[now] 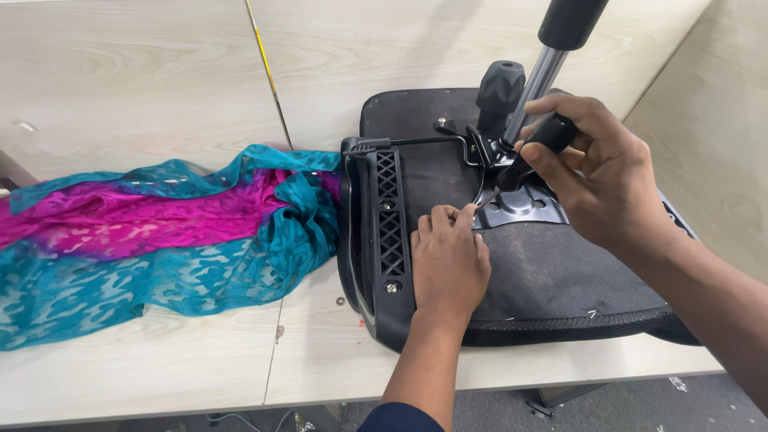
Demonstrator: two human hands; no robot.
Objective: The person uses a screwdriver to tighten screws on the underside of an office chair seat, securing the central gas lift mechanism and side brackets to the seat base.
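Right hand (596, 180) around screwdriver (534, 152)

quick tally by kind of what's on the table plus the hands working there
Hands: 2, the left hand resting on the seat and the right hand gripping the tool
Screwdriver: 1, black handle
Upturned chair seat: 1, black, with its metal mechanism plate and gas cylinder
Armrest: 1, black plastic
Cloth: 1, teal and magenta
Total: 6

left hand (448, 260) palm-down, right hand (596, 172) seemingly clenched
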